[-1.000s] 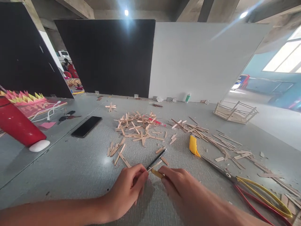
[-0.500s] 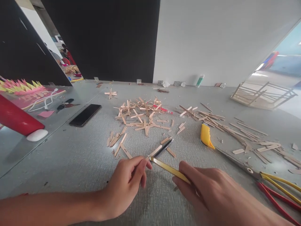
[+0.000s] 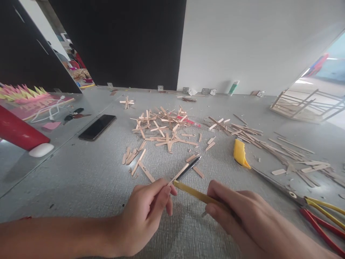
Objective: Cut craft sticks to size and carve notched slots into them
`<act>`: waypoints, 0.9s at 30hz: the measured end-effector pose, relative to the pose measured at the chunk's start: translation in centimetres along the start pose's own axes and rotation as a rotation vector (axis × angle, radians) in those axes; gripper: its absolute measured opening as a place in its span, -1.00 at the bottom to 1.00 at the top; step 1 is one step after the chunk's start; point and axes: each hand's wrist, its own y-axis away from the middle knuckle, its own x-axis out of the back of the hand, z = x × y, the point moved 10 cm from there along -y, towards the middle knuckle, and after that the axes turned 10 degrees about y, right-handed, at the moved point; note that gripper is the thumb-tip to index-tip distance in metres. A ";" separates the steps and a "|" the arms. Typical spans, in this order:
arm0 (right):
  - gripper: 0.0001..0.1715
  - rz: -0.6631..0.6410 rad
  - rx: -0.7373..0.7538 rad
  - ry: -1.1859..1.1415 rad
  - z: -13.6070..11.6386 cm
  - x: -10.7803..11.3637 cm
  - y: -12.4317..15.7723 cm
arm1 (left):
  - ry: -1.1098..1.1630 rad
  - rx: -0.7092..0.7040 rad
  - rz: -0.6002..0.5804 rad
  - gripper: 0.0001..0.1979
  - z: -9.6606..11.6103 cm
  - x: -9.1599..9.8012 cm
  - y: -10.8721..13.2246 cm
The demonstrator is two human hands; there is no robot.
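My left hand [image 3: 151, 212] pinches a narrow wooden craft stick [image 3: 179, 173] between thumb and fingertips. The stick points away from me, slanting up to the right. In my right hand [image 3: 237, 212] is a slim yellow cutter knife [image 3: 198, 194]. Its tip meets or nearly meets the stick beside my left fingertips; whether a blade is out is too small to tell. Just beyond, a black pen [image 3: 190, 168] lies alongside the stick. Loose stick pieces [image 3: 147, 172] lie ahead of my left hand, with a heap of crossed sticks [image 3: 167, 129] farther back.
A black phone [image 3: 97, 127] and a red cylinder [image 3: 21, 129] are on the left. To the right lie a yellow-handled tool [image 3: 240, 154], red-and-yellow-handled shears [image 3: 318, 212] and scattered wood strips [image 3: 288, 151]. A wooden frame [image 3: 309, 104] stands far right, before upright panels [image 3: 229, 43].
My right hand and the cutter have shifted slightly right and down, and the cutter has turned a little. My left hand keeps its pinch on the stick. The whole view has moved slightly.
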 end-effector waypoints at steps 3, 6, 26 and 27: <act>-0.50 0.026 0.020 0.022 -0.4 0.1 -0.2 | -0.002 -0.043 -0.023 -0.68 0.6 -0.2 0.1; -0.56 -0.001 0.014 0.039 -0.2 -0.2 -0.2 | 0.007 -0.032 -0.021 -0.67 0.4 -0.1 0.1; -0.67 0.197 0.676 0.830 -3.2 0.2 0.4 | 0.169 0.262 0.037 -0.53 -3.3 0.2 -0.7; -0.70 0.201 0.669 0.816 -3.1 0.3 0.3 | 0.171 0.264 0.041 -0.53 -3.3 0.2 -0.7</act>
